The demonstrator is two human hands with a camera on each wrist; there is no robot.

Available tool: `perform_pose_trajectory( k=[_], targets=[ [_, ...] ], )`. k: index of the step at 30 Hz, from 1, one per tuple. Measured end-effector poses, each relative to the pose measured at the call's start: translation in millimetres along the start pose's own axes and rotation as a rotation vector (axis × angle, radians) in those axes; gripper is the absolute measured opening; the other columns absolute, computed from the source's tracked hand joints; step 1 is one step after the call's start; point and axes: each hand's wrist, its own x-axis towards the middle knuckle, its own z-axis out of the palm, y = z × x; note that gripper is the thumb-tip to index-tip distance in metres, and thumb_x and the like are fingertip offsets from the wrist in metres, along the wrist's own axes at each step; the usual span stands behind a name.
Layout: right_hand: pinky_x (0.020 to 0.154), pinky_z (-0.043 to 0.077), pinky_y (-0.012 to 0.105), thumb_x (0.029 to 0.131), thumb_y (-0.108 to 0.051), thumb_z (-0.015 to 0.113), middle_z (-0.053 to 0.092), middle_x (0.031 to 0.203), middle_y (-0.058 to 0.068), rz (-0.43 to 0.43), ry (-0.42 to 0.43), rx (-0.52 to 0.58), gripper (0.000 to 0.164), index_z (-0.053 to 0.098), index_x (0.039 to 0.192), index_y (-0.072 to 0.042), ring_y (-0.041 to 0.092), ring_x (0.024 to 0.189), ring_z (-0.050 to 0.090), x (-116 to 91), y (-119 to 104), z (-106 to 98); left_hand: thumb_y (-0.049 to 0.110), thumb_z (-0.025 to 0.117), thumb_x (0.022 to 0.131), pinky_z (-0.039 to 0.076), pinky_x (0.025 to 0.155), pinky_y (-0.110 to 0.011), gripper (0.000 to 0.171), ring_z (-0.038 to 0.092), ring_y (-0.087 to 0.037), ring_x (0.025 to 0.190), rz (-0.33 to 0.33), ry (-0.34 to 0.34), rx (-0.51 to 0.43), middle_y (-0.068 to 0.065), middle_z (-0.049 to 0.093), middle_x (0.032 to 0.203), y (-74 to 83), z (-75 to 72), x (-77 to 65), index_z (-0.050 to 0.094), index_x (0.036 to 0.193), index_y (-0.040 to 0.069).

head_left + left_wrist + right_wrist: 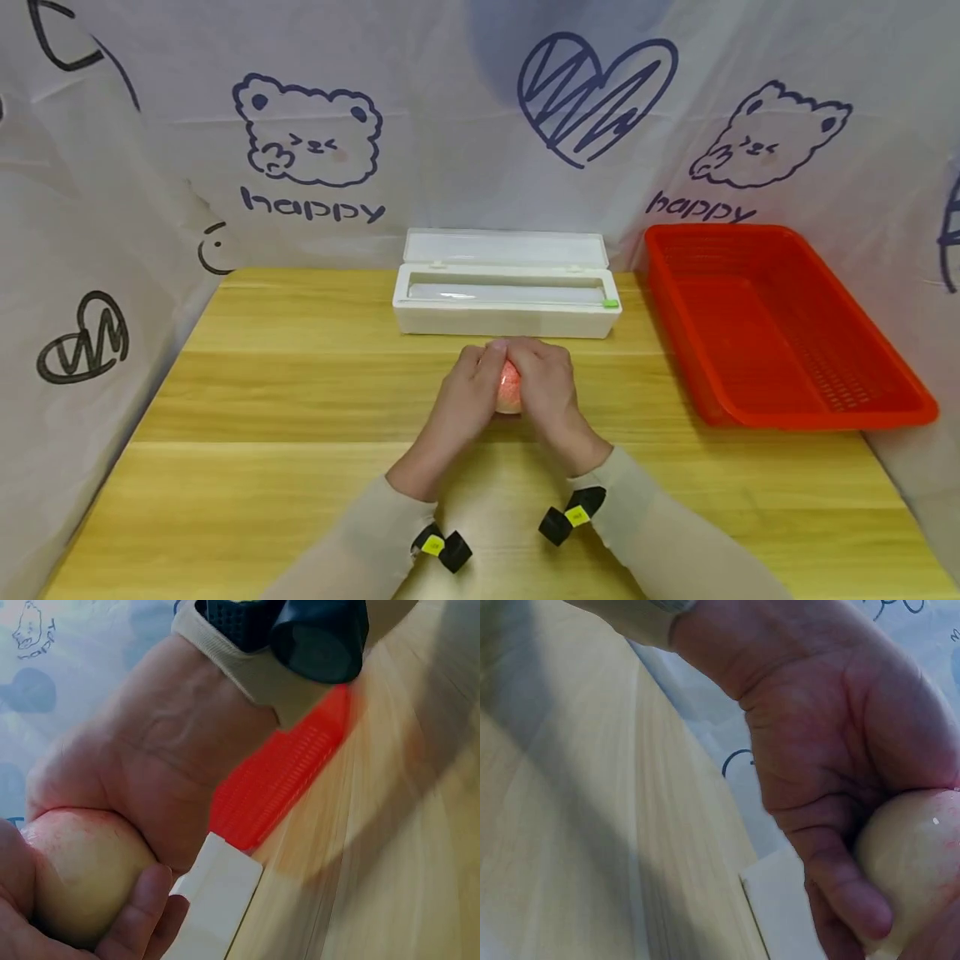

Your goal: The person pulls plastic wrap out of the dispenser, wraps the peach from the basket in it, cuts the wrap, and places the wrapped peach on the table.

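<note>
A round pink-and-cream peach [509, 390] is held between both palms above the middle of the table, its surface glossy. My left hand [472, 387] curls round its left side and my right hand [547, 383] round its right. Over the top of the fruit the thumbs meet. Seen from the left wrist, the peach [90, 874] shows a pale side with red streaks, cupped by fingers from below. From the right wrist, the left hand [832, 742] wraps the fruit's far side, and part of the peach [911, 855] is hidden by the right hand.
Just beyond the hands stands a white cling film box [502, 322], its lid [506, 247] raised, with a roll [506, 293] inside and a green slider [611, 304] at its right end. A red plastic basket [750, 333] is at the right. White cloth with drawings [450, 125] surrounds the wooden table [262, 400].
</note>
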Motion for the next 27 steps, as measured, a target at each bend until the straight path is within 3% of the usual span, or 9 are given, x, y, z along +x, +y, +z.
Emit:
perform_pose_trajectory(
  k=[3,6,8,10,14,18,21,23,27],
  targets=[
    [0.084,0.052,0.031,0.091,-0.026,0.058,0.074,0.1,0.004,0.05,-0.073,0.054,0.024,0.078,0.095,-0.013,0.015,0.095,0.064,4,-1,-5,0.053,0.037,0.1,0.058,0.067,-0.047,0.053,0.063,-0.027,0.082,-0.008,-0.065,-0.137,-0.019,0.057,0.102,-0.9,0.4,2.0,0.049,0.107,0.001],
    [0.1,0.046,0.034,0.097,-0.028,0.052,0.068,0.118,0.008,0.076,-0.219,0.223,0.032,0.072,0.112,-0.008,0.017,0.11,0.059,6,-1,-11,0.047,0.038,0.101,0.058,0.065,-0.049,0.051,0.066,-0.028,0.08,-0.084,-0.139,-0.378,-0.021,0.055,0.11,-2.0,-2.1,5.2,0.047,0.115,0.0],
    [0.107,0.04,0.038,0.1,-0.03,0.046,0.064,0.127,0.008,0.024,-0.278,0.248,0.037,0.067,0.12,-0.008,0.017,0.119,0.054,7,0,-14,0.046,0.036,0.102,0.058,0.068,-0.048,0.051,0.068,-0.031,0.082,-0.129,-0.185,-0.507,-0.022,0.056,0.114,-1.9,-4.0,7.6,0.048,0.122,0.001],
    [0.109,0.036,0.04,0.101,-0.033,0.044,0.062,0.129,0.008,-0.073,-0.282,0.206,0.039,0.066,0.121,-0.009,0.017,0.121,0.052,5,1,-14,0.048,0.036,0.102,0.057,0.071,-0.048,0.052,0.069,-0.032,0.086,-0.177,-0.223,-0.6,-0.021,0.058,0.117,-1.0,-5.4,9.0,0.05,0.127,0.004],
    [0.098,0.045,0.042,0.099,-0.037,0.048,0.07,0.114,0.006,-0.185,-0.164,0.05,0.035,0.072,0.107,-0.013,0.016,0.108,0.059,1,4,-9,0.049,0.034,0.102,0.057,0.072,-0.049,0.053,0.069,-0.031,0.087,-0.205,-0.263,-0.62,-0.02,0.059,0.117,0.1,-5.7,8.7,0.051,0.131,0.008],
    [0.091,0.049,0.04,0.097,-0.032,0.051,0.074,0.1,0.005,-0.141,-0.042,0.037,0.031,0.076,0.093,-0.015,0.015,0.096,0.064,2,7,-4,0.051,0.033,0.101,0.058,0.066,-0.046,0.054,0.069,-0.029,0.079,-0.217,-0.245,-0.577,-0.017,0.059,0.111,-0.7,-3.9,7.2,0.053,0.129,0.01],
    [0.093,0.049,0.036,0.094,-0.028,0.052,0.075,0.098,0.004,-0.08,-0.017,0.05,0.029,0.077,0.091,-0.014,0.014,0.096,0.065,5,8,-3,0.051,0.034,0.101,0.059,0.059,-0.04,0.054,0.068,-0.028,0.072,-0.208,-0.211,-0.554,-0.016,0.059,0.107,-2.4,-1.8,7.2,0.055,0.125,0.008],
    [0.095,0.047,0.035,0.094,-0.025,0.053,0.074,0.101,0.005,-0.02,-0.06,0.132,0.028,0.076,0.095,-0.009,0.016,0.099,0.064,8,8,-5,0.05,0.035,0.101,0.059,0.058,-0.039,0.052,0.068,-0.028,0.073,-0.2,-0.201,-0.558,-0.015,0.059,0.108,-3.8,-1.0,7.7,0.055,0.125,0.008],
    [0.104,0.04,0.037,0.097,-0.028,0.049,0.064,0.122,0.014,0.135,-0.221,0.434,0.038,0.067,0.114,0.001,0.023,0.114,0.057,12,7,-9,0.049,0.034,0.102,0.059,0.066,-0.042,0.051,0.069,-0.029,0.08,-0.19,-0.214,-0.598,-0.018,0.058,0.117,-7.3,-1.8,8.4,0.052,0.13,0.009]
  ],
)
